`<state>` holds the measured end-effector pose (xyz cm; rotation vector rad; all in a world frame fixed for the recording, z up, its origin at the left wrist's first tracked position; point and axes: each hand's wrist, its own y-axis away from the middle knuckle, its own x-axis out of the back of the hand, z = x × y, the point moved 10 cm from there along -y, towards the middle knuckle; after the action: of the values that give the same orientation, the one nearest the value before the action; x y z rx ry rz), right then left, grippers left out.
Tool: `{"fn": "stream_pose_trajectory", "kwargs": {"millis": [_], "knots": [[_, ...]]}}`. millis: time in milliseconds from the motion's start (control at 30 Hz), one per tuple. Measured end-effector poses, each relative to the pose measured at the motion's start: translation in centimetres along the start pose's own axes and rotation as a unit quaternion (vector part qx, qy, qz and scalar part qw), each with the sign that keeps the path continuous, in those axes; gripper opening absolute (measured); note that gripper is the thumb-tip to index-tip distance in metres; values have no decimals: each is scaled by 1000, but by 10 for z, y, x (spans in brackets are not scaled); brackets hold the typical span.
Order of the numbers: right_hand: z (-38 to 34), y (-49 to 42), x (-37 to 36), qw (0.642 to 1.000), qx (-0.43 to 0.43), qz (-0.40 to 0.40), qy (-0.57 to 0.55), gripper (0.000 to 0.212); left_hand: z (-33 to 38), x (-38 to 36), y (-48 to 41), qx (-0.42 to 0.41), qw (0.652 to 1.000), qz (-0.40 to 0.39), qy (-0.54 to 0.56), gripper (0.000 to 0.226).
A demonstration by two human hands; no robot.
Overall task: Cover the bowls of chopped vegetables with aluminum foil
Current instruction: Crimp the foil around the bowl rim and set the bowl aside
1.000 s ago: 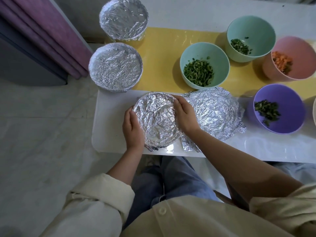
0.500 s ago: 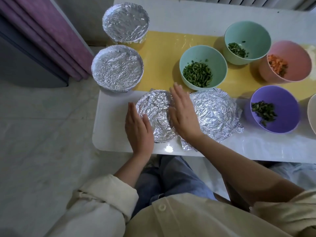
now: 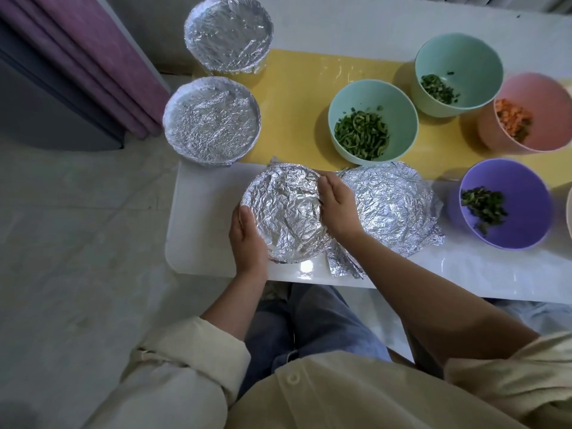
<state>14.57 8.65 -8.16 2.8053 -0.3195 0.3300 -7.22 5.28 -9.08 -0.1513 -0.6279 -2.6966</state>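
Round the foiled bowl point(image 3: 286, 212) — left hand point(image 3: 249, 239), right hand point(image 3: 339, 209), fingers point(image 3: 325, 184) curled

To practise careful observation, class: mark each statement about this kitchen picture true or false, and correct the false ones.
1. The left hand and the right hand both hold the foil-wrapped bowl at the near edge of the table. True.
2. The pink bowl is covered with foil. False: it is open, with orange pieces inside.
3. Two covered bowls stand at the table's left end. True.
4. The purple bowl is empty. False: it holds chopped greens.
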Motion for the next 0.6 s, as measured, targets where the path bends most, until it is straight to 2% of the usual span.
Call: {"fn": "stream_pose_trajectory", "kwargs": {"millis": [100,167,267,300,367,433,533,600], "knots": [[7,6,-1,998,-53,9,-35,32,6,-4,-6,18,999,-38,-5,28],[4,14,4,997,-60,23,-29,30,15,-9,-14,9,995,-84,-51,22],[-10,18,20,998,-12,36,57,16,28,-12,-25,-26,981,-143,-131,29],[-17,16,26,993,20,41,107,21,32,-11,-27,-49,975,-148,-157,31],[-36,6,32,979,89,39,178,33,42,-9,-28,-103,962,-143,-207,36],[-53,-7,25,971,132,11,197,36,52,-9,-27,-147,955,-117,-231,39],[-71,-21,0,963,164,-59,208,33,65,-16,-28,-184,955,-81,-219,36],[-69,-31,-11,963,153,-71,210,30,67,-24,-32,-194,952,-90,-218,34]]}}
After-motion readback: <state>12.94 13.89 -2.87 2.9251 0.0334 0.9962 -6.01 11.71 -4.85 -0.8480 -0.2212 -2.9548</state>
